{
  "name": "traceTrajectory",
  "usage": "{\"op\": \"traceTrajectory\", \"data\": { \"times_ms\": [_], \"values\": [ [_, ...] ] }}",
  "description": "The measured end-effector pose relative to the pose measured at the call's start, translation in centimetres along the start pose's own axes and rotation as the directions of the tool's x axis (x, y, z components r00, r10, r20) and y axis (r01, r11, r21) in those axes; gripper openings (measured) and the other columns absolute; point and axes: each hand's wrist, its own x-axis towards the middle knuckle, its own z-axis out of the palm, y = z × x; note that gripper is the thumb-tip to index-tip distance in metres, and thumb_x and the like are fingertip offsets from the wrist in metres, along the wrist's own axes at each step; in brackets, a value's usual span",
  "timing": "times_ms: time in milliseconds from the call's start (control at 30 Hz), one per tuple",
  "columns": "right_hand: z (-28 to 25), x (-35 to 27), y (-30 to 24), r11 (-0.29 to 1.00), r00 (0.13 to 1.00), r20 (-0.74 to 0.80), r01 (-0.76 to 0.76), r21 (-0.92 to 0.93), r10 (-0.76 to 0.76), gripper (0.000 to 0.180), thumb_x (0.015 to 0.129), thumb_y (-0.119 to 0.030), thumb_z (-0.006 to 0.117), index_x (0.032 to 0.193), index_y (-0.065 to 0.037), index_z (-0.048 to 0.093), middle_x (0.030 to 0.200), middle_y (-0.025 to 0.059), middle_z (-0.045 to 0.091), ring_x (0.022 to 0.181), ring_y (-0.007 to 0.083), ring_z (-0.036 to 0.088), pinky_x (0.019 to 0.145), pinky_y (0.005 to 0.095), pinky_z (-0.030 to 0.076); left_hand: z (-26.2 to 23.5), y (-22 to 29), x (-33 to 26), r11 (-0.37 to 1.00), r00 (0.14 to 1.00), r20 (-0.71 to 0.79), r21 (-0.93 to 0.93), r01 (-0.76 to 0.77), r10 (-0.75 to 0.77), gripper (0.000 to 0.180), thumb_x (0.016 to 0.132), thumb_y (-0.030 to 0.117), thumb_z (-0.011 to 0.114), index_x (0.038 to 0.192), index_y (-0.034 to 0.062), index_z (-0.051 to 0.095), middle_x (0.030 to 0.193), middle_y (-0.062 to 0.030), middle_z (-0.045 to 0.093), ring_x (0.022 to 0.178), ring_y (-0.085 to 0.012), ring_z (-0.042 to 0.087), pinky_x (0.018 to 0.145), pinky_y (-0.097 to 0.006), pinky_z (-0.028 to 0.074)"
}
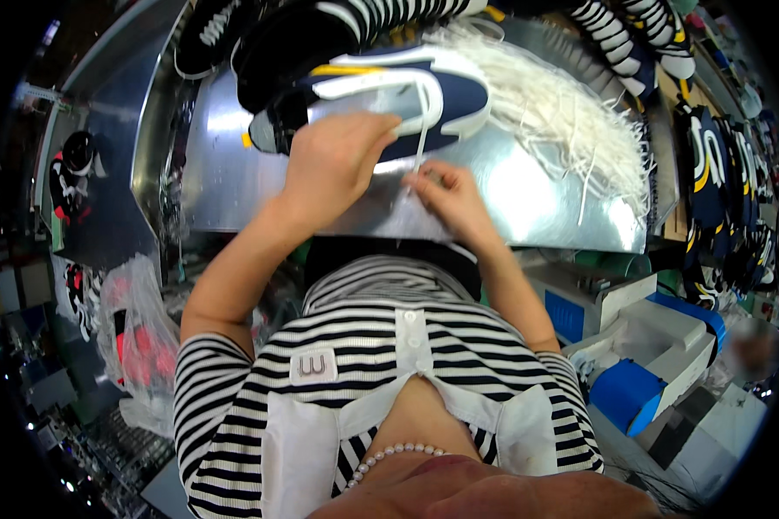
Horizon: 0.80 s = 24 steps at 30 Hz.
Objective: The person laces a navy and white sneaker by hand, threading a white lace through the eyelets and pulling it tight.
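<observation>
From where I stand beside the bench [571,212], the shoe upper [460,97] lies flat on the metal, just beyond both hands, its rounded toe pointing to the person's right. I'd judge the lacing barely begun: a single white lace [421,143] crosses the looped eyelet strip near the toe of the upper and runs down toward the person, while I make out no crossing along the rest of the strip, so nearly all the rows seem left to do. The upper looks limp and open, navy at the toe, with white panels curling round it, a yellow stripe along the far side and a grey patch toward the heel. The left hand [337,156] rests over the near side of the upper, its fingers drawn together at the strip's edge; whether they also grip the lace, I can't tell. The right hand [454,197] is just off the near edge of the upper, thumb and forefinger seemingly pinching the lace, the other fingers curled in. To the right of the upper spreads a heap of loose white laces [563,112]; beyond it sits a row of striped pieces [398,13], apparently laced already, and farther right, well apart, hang more navy uppers [710,160].
</observation>
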Motion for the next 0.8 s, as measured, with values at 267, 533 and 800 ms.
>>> {"op": "traceTrajectory", "data": {
  "times_ms": [267,533,800],
  "values": [
    [-5.5,-7.6,3.0,0.815,0.935,0.354,0.181,-0.551,0.032,0.023,0.093,-0.024,0.066,0.089,-0.002,0.071,0.064,0.0078,0.061,0.059,0.0096,0.054,0.056,0.0294,0.044,-9.8,-3.6,2.0,0.937,0.916,-0.2,-0.116,0.33,-0.347,0.014,0.092,0.006,0.067,0.105,0.0008,0.069,0.087,-0.0062,0.071,0.075,-0.0106,0.063,0.067,-0.026,0.05],
    [-5.3,-8.9,-1.4,0.938,0.994,0.084,-0.095,0.334,0.071,0.022,0.086,-0.019,0.073,0.102,-0.005,0.069,0.078,-0.0017,0.064,0.056,0.002,0.045,0.05,0.0166,0.03,-0.2,-3.1,-2.1,0.887,0.886,0.379,-0.26,0.381,-0.269,0.017,0.09,0.014,0.068,0.103,0.0017,0.068,0.096,-0.0143,0.071,0.088,-0.0288,0.069,0.078,-0.034,0.052],
    [-0.6,1.2,0.5,0.967,0.965,-0.143,0.236,0.094,-0.221,0.018,0.089,-0.013,0.07,0.099,0.001,0.071,0.077,-0.0017,0.065,0.065,0.0031,0.052,0.057,0.0195,0.04,2.8,-3.0,-4.2,0.969,0.859,0.472,-0.037,0.245,-0.199,0.017,0.091,0.019,0.063,0.104,0.0075,0.067,0.091,-0.0112,0.068,0.083,-0.0321,0.065,0.072,-0.041,0.051]
  ]
}}
